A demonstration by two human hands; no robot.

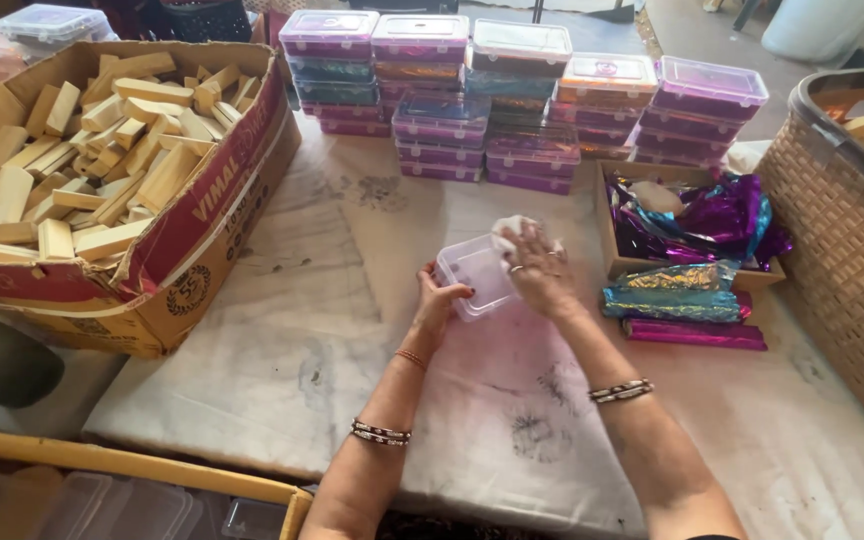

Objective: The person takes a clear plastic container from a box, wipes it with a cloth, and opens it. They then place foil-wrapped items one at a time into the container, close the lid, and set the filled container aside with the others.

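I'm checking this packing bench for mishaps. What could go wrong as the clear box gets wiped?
The left hand grips the clear plastic box only by one edge while the right hand presses a white cloth into it, so it may slip. The stacked purple-lidded boxes stand close behind, and a jerk might topple them.

Both forearms outstretched, left hand [439,298] curled in a grip, right hand [537,268] palm-down (fingers bent).
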